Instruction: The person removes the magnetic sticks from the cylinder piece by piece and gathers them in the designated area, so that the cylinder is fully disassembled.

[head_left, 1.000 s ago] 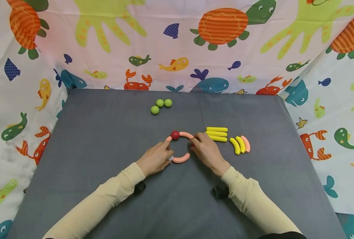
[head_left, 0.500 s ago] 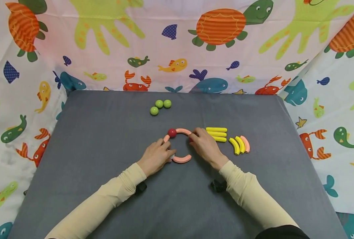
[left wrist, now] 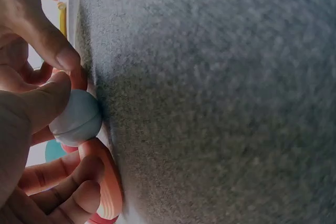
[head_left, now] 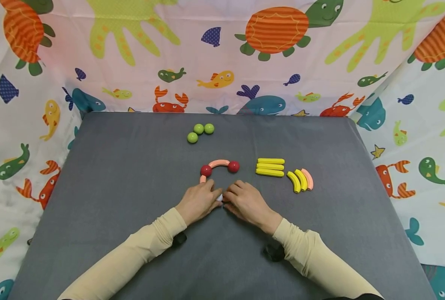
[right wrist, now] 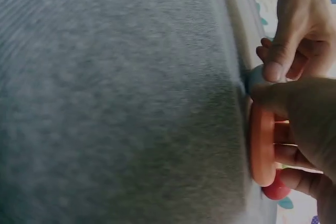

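Observation:
My left hand [head_left: 199, 201] pinches a white ball [left wrist: 79, 121] at the near left of a partly formed ring, its other fingers at a pink curved piece [left wrist: 102, 179]. My right hand [head_left: 250, 205] holds another pink curved piece [right wrist: 262, 142], whose end meets the ball; in the head view that piece is mostly covered by the hand. Beyond the hands, a third pink curved piece [head_left: 219, 163] joins two red balls [head_left: 206, 170] on the grey cloth. The hands nearly touch at their fingertips.
Three yellow straight sticks [head_left: 270, 167] lie right of the ring, with two yellow curved pieces [head_left: 298, 182] and a pink curved piece [head_left: 307, 179] beside them. Three green balls [head_left: 198, 129] sit near the back edge of the grey table [head_left: 139, 141].
My right hand has left the ring's upper right and come down to the near pink curved piece, uncovering the second red ball. The ring's far part has shifted left and turned.

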A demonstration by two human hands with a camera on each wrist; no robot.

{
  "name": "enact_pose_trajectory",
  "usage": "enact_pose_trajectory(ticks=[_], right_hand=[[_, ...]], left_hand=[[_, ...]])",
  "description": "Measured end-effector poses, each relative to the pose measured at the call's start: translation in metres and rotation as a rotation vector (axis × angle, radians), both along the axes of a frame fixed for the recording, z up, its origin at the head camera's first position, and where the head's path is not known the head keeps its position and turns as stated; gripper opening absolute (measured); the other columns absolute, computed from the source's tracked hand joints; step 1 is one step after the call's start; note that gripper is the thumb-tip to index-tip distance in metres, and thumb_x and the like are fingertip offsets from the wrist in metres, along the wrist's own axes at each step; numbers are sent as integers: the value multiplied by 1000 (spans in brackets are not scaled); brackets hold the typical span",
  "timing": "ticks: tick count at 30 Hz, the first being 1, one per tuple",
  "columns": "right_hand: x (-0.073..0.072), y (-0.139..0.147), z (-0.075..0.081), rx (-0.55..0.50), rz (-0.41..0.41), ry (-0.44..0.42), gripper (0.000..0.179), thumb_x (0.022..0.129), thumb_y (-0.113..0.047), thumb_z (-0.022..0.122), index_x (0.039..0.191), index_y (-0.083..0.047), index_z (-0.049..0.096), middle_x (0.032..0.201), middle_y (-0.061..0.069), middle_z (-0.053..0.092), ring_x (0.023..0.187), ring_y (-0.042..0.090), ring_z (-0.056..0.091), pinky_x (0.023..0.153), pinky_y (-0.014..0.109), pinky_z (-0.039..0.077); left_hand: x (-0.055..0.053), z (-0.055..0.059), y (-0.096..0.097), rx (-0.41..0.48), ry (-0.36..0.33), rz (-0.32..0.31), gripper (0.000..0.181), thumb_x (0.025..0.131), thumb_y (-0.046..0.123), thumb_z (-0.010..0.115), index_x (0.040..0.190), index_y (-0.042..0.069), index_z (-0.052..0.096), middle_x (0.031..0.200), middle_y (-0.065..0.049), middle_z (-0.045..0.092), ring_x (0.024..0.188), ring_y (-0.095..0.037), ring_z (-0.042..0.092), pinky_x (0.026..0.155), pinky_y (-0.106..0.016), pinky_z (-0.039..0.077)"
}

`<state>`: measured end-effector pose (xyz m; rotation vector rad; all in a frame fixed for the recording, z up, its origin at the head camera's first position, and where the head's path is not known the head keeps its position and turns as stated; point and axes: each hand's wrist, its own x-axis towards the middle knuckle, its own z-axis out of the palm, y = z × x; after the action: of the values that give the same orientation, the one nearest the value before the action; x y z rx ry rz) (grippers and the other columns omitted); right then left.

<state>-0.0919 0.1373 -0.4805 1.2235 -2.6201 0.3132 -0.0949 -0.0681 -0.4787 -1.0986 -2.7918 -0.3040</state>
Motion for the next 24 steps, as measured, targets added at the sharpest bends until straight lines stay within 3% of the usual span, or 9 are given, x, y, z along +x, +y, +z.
enact_pose_trajectory(ticks=[9,12,15,17,18,22,24], right_hand=[[0,0,-8,4,-12,45,8,87,-18,70,91,-12,72,86,1,65,80,17,58,68,29,49],[-2,4,-6,2,-24,76,6,85,-19,71,87,-13,71,84,0,65,79,17,58,68,30,49],[-3,10,0,-50,-80,73,8,84,-20,73,84,-13,71,79,0,64,74,17,56,65,30,47],[-2,12,7,-141,-149,-23,9,85,-21,74,86,-13,72,77,0,63,71,15,55,63,28,47],[-1,12,10,-209,-189,-118,10,86,-23,74,87,-12,71,76,-1,64,68,14,56,62,26,47],[0,7,26,-530,-373,-595,16,88,-31,73,91,-16,71,77,-3,68,67,10,62,59,22,50],[0,2,31,-651,-449,-783,18,88,-34,73,92,-16,71,79,-1,71,68,12,66,61,24,52]], left_hand=[[1,1,2,16,24,-16,27,84,36,75,101,15,72,82,-5,56,58,-13,52,48,-26,47],[1,1,2,16,16,-19,31,85,36,75,105,14,72,84,-5,57,60,-13,53,50,-26,48],[2,4,2,32,-36,5,40,86,39,74,115,12,69,91,-5,59,66,-13,56,55,-27,51],[2,9,3,98,-100,41,42,86,39,74,116,10,67,95,-5,60,70,-13,57,59,-28,52],[2,12,4,147,-145,60,42,87,38,74,116,9,66,97,-5,61,72,-13,58,61,-28,52],[0,26,12,421,-365,114,33,84,32,78,103,10,63,92,-5,63,72,-10,55,64,-25,49],[0,30,15,511,-442,140,30,82,29,79,99,11,61,88,-2,63,71,-7,55,63,-21,47]])
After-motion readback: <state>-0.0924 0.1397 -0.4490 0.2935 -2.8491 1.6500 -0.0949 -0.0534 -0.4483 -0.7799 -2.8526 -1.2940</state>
